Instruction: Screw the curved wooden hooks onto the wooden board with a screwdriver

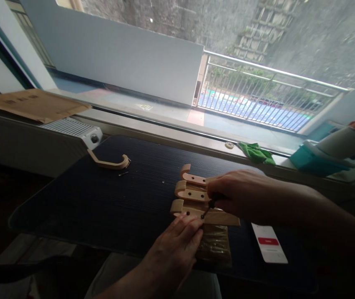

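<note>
Three pale wooden hooks (190,193) lie side by side on a dark ribbed table top (102,203). My right hand (240,195) is closed around a small dark screwdriver (208,209), whose tip points down at the nearest wooden hook (215,216). My left hand (177,247) rests fingers-flat against that hook's near edge, over a clear plastic bag (216,245). A fourth wooden hook (109,162) lies apart at the far left of the table, with a small dark screw (123,174) beside it.
A white card with a red label (269,243) lies at the table's right. On the window ledge behind sit a green cloth (256,153), a teal and white device (327,155) and brown cardboard (34,104). A white radiator (74,129) stands left.
</note>
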Demonstrator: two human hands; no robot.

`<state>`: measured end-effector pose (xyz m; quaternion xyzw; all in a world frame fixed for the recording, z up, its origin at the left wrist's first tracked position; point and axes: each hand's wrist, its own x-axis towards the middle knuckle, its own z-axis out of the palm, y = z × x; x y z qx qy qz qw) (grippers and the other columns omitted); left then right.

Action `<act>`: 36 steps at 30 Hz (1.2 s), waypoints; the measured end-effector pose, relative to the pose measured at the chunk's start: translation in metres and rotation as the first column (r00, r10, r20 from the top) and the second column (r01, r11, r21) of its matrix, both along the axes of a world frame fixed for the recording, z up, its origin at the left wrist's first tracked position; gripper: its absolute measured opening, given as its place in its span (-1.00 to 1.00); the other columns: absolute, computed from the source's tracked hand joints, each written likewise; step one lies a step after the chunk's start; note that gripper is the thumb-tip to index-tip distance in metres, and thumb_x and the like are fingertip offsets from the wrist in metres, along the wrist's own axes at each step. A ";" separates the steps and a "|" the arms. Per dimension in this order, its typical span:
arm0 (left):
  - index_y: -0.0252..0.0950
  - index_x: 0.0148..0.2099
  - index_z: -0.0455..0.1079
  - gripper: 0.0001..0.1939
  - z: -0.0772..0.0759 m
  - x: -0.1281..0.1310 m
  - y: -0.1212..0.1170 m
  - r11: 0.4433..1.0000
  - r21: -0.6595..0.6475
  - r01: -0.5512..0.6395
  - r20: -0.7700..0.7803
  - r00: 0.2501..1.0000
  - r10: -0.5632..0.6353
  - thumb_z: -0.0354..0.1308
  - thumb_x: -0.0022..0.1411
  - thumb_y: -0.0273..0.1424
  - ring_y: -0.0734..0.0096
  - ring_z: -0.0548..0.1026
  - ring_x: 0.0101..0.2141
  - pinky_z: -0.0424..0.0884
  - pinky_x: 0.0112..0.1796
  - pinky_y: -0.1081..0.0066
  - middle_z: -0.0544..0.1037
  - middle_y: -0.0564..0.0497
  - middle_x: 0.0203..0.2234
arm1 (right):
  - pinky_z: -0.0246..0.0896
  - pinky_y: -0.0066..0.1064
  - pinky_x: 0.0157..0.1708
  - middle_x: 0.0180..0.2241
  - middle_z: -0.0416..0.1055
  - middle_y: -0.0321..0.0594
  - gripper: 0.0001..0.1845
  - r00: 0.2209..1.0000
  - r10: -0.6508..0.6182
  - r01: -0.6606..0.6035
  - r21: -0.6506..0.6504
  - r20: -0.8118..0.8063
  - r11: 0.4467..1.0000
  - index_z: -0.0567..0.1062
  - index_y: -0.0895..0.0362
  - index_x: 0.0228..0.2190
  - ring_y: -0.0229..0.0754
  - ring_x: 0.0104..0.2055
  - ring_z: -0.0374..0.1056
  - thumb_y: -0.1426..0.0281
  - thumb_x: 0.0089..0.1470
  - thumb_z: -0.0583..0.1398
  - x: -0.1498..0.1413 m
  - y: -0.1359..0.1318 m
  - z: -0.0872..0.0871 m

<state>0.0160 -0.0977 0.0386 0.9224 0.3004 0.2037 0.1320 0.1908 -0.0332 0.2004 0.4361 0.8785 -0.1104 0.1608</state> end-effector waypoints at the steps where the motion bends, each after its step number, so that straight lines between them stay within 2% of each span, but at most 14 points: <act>1: -0.35 0.12 0.16 -0.42 0.001 0.000 0.000 1.000 -0.003 0.003 -0.008 1.000 -0.003 0.04 -0.01 -0.64 0.11 0.15 0.15 0.12 0.16 0.07 0.26 -0.12 0.10 | -0.09 -0.45 -0.53 -0.49 0.42 -0.33 -0.87 1.000 0.005 -0.005 0.001 0.004 1.000 0.40 0.08 -0.46 -0.29 -0.48 0.25 0.39 0.06 0.07 0.000 0.000 0.000; 5: -0.36 0.13 0.16 -0.41 0.003 -0.001 -0.001 1.000 0.001 0.007 -0.018 1.000 -0.007 0.03 0.00 -0.64 0.11 0.14 0.16 0.13 0.15 0.08 0.25 -0.13 0.11 | -0.11 -0.44 -0.54 -0.50 0.42 -0.32 -0.84 0.999 0.024 -0.025 0.038 0.022 0.999 0.41 0.08 -0.46 -0.27 -0.49 0.26 0.33 0.07 0.07 -0.002 -0.001 0.004; 7: -0.36 0.14 0.15 -0.42 0.003 -0.001 -0.001 1.000 0.009 0.003 -0.011 1.000 -0.003 0.01 0.01 -0.63 0.11 0.15 0.15 0.16 0.14 0.08 0.25 -0.13 0.11 | -0.09 -0.44 -0.52 -0.49 0.44 -0.32 -0.89 0.999 0.033 -0.033 0.037 0.016 0.999 0.43 0.07 -0.44 -0.25 -0.46 0.29 0.39 0.02 0.09 -0.003 -0.002 0.007; 12: -0.37 0.11 0.17 -0.45 0.001 -0.001 0.000 1.000 0.023 0.003 0.016 1.000 -0.003 0.02 0.01 -0.61 0.10 0.20 0.12 0.18 0.13 0.08 0.28 -0.14 0.09 | 0.01 -0.44 -0.44 -0.42 0.46 -0.30 -0.84 0.996 0.084 -0.085 -0.032 -0.038 0.996 0.45 0.10 -0.46 -0.26 -0.39 0.32 0.52 -0.01 0.08 -0.004 -0.001 0.008; 20: -0.35 0.10 0.19 -0.45 -0.003 0.001 0.002 1.000 -0.001 -0.013 0.026 1.000 0.013 0.04 -0.01 -0.61 0.11 0.19 0.13 0.17 0.14 0.09 0.30 -0.11 0.08 | -0.01 -0.47 -0.51 -0.50 0.42 -0.31 -0.84 0.988 0.007 -0.016 -0.053 -0.154 0.998 0.40 0.10 -0.40 -0.31 -0.48 0.25 0.41 0.10 0.02 0.005 0.002 -0.003; 25: -0.35 0.10 0.19 -0.43 -0.004 0.000 -0.001 1.000 -0.019 -0.009 0.013 1.000 0.009 0.05 -0.02 -0.63 0.10 0.18 0.13 0.15 0.14 0.08 0.28 -0.12 0.09 | -0.03 -0.47 -0.53 -0.52 0.41 -0.33 -0.81 0.988 -0.006 0.000 -0.038 -0.156 0.999 0.41 0.08 -0.42 -0.32 -0.52 0.23 0.33 0.12 0.02 0.006 0.004 0.000; 29: -0.36 0.10 0.18 -0.45 0.000 -0.001 -0.001 1.000 -0.002 0.005 0.011 1.000 -0.005 0.06 0.00 -0.62 0.08 0.18 0.14 0.16 0.14 0.07 0.27 -0.14 0.11 | -0.03 -0.43 -0.49 -0.49 0.44 -0.28 -0.84 1.000 0.014 -0.014 0.004 -0.014 1.000 0.47 0.09 -0.49 -0.26 -0.45 0.30 0.40 0.04 0.10 -0.007 0.000 0.006; 33: -0.34 0.11 0.17 -0.44 0.000 0.000 0.001 1.000 -0.014 -0.006 0.004 1.000 0.006 0.07 0.01 -0.60 0.11 0.20 0.13 0.18 0.13 0.09 0.28 -0.12 0.10 | -0.06 -0.40 -0.53 -0.51 0.45 -0.16 -0.85 0.983 -0.023 0.018 0.029 0.184 0.999 0.49 0.17 -0.55 -0.17 -0.44 0.35 0.51 -0.04 0.13 -0.009 -0.007 0.001; 36: -0.34 0.09 0.19 -0.47 -0.004 0.000 0.002 1.000 0.006 -0.003 0.024 1.000 0.003 0.09 0.02 -0.58 0.13 0.22 0.11 0.16 0.14 0.10 0.31 -0.12 0.08 | 0.00 -0.40 -0.50 -0.51 0.45 -0.20 -0.81 0.987 -0.068 0.072 -0.018 0.144 0.997 0.50 0.15 -0.51 -0.20 -0.46 0.34 0.50 0.02 0.09 0.009 -0.012 0.000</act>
